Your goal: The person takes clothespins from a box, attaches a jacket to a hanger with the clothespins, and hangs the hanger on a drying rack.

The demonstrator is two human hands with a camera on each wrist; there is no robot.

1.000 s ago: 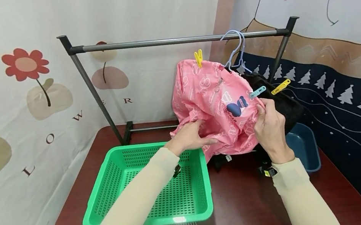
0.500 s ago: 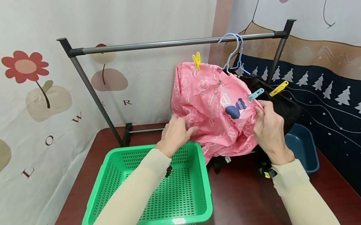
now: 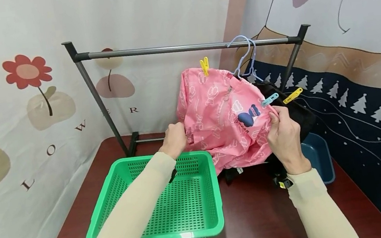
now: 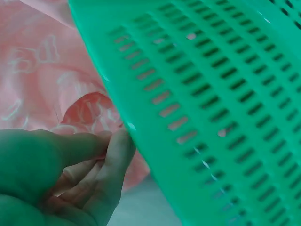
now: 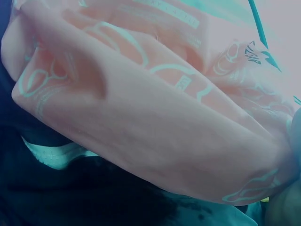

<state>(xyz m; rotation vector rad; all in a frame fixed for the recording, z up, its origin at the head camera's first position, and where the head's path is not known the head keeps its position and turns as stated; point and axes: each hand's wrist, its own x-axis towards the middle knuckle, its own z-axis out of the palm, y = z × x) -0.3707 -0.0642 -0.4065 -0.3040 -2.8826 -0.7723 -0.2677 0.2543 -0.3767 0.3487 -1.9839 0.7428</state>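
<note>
A pink jacket [image 3: 209, 120] with white outline prints and a navy bear motif hangs on a light blue hanger [image 3: 243, 56] from the rack. My left hand [image 3: 174, 139] pinches the jacket's left edge between thumb and fingers, just above the basket's rim; the left wrist view shows the fingertips meeting on the pink cloth [image 4: 94, 113]. At the other side my right hand [image 3: 284, 138] grips the jacket's lower right edge. A yellow clothespin [image 3: 204, 66] sits on the jacket's top edge, and a light blue clothespin [image 3: 270, 99] is beside the right hand.
A green perforated basket [image 3: 217, 196] stands on the dark red table [image 3: 255, 215] under the left forearm. The metal rack bar [image 3: 151, 51] spans the back. Behind the jacket hang black cloth [image 3: 301, 117] and another yellow clothespin [image 3: 293, 95]. A blue bin [image 3: 318, 158] stands right.
My left hand has moved left from the jacket's lower middle to its left edge and taken hold there, spreading the cloth. My right hand keeps its grip.
</note>
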